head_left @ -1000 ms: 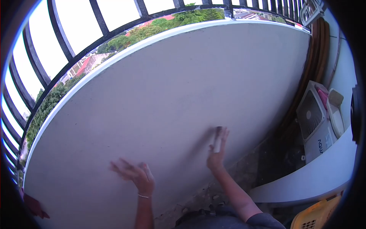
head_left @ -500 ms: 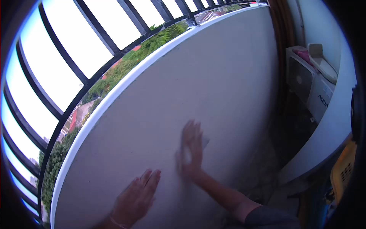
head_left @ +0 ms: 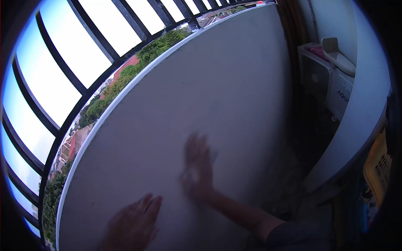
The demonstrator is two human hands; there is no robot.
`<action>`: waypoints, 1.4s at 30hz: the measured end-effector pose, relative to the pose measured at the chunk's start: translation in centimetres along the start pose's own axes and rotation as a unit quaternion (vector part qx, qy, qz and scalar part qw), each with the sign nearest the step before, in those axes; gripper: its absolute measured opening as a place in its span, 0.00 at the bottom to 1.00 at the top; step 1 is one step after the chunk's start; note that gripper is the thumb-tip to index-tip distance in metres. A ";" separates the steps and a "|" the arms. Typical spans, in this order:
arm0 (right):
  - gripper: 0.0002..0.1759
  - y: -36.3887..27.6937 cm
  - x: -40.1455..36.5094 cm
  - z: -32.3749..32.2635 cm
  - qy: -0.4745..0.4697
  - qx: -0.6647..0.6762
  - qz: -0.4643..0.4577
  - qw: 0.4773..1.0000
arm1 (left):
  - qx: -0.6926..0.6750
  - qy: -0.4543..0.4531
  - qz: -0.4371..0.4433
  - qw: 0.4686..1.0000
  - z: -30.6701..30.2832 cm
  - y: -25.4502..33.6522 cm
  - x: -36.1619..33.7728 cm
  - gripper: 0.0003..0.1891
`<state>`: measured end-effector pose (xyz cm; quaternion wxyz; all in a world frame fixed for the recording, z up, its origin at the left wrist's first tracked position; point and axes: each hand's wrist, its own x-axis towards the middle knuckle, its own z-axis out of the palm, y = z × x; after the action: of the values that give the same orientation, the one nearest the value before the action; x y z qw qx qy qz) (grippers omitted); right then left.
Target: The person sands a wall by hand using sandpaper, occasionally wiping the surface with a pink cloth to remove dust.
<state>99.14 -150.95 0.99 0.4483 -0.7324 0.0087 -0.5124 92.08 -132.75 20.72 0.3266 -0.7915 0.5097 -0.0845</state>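
My right hand is against the grey wall, fingers pointing up, blurred by motion. A pale patch shows between its thumb and fingers, and a small greyish edge sticks out on its right side. This looks like a thin flat piece under the palm, but I cannot make out its kind. Lower and to the left, my left hand rests on or close to the same wall with its fingers stretched out. Nothing shows in it, and its wrist is cut off by the lower edge of the view.
White coping tops the wall, below a black metal railing with trees beyond. At right stand an outdoor air-conditioner unit, with a beige object on it, a curved white panel and a yellow plastic basket.
The view has shifted, so the wall and the items at right sit further left. Both hands appear further left, the left hand also lower. My right hand is blurred in both frames.
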 end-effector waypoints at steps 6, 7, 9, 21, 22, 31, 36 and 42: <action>0.38 6.9 -16.1 3.1 0.049 0.145 -0.016 0.988 | 0.002 0.016 -0.041 0.999 -0.5 0.0 -0.3 0.35; 0.37 8.4 -14.6 3.9 0.162 0.261 0.065 0.949 | 0.016 0.026 -0.038 0.999 -0.5 -0.1 -0.1 0.35; 0.39 10.2 -7.2 0.0 0.093 -0.056 0.293 0.950 | 0.035 0.034 -0.026 0.998 -0.6 0.0 -0.2 0.35; 0.34 10.5 -14.5 0.1 0.028 0.026 0.048 0.998 | 0.053 0.006 -0.071 0.996 0.8 0.8 0.3 0.34; 0.33 12.2 -12.3 -0.8 0.066 0.016 0.149 0.986 | 0.063 0.008 -0.072 0.995 0.8 0.7 0.3 0.33; 0.33 3.6 -3.9 0.2 -0.017 0.058 -0.080 0.995 | 0.084 0.023 -0.155 0.984 1.2 2.1 2.7 0.34; 0.31 20.6 -13.7 0.7 -0.155 0.036 -0.214 0.964 | 0.090 -0.006 -0.204 0.975 2.5 3.4 1.1 0.34; 0.37 10.3 8.0 -4.0 0.146 -0.007 0.093 0.985 | 0.180 0.044 -0.170 0.968 5.1 3.9 2.5 0.32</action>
<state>104.53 -163.51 0.39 0.4828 -0.6489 0.1455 -0.5698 92.64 -133.73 13.95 0.4220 -0.7902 0.3579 -0.2634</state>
